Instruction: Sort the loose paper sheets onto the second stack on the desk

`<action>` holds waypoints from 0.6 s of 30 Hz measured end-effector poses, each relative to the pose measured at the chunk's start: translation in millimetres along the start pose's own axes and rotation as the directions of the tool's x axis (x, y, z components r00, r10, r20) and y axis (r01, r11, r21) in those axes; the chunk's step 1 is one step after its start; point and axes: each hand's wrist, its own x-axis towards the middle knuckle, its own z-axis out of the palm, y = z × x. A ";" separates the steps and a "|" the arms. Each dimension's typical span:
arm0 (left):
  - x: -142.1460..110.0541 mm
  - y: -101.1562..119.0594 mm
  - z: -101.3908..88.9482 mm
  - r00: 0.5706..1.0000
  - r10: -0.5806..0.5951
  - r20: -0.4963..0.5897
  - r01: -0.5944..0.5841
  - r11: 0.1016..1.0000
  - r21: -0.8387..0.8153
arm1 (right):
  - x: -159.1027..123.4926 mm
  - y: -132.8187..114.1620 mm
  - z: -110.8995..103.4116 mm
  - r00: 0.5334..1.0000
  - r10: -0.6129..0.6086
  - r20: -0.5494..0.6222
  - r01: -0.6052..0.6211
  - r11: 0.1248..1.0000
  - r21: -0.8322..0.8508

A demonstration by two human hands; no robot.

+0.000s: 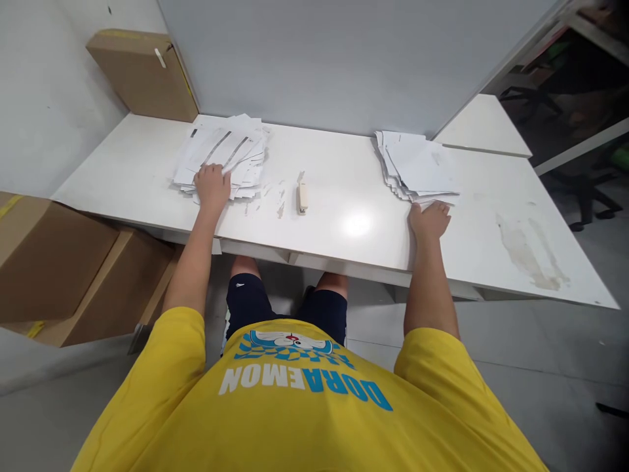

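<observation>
The print on the left stack [216, 147] is too small to read, and most of its lower sheets lie hidden under the upper ones. The left hand [213, 187] covers part of the paper; its palm is out of sight. Faint marks on the right stack [422, 164] cannot be made out, nor whether the right hand [431, 221] touches it or rests just beside it. The desk [334, 229] hides part of the legs [330, 283]. The left edge cuts off the boxes [59, 255], the bottom edge the shirt [295, 432], the top edge the partition [319, 59]. At right, the chairs [587, 196] are dark and blurred; below, a black thing [612, 411] is cut off.
</observation>
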 end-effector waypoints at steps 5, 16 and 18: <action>-23.3 14.5 -20.0 0.997 0.057 -0.061 -0.060 0.997 -0.050 | -40.7 -24.8 -18.1 0.971 0.164 -0.175 -0.121 0.965 0.234; -150.0 56.0 -22.7 0.823 0.561 -0.089 -0.568 0.806 -0.170 | -229.5 -195.6 -26.9 0.513 -0.728 0.455 -0.462 0.213 0.861; -161.8 53.8 -26.5 0.772 0.635 0.005 -0.618 0.753 -0.224 | -246.2 -204.6 -21.8 0.502 -0.765 0.403 -0.425 0.188 0.886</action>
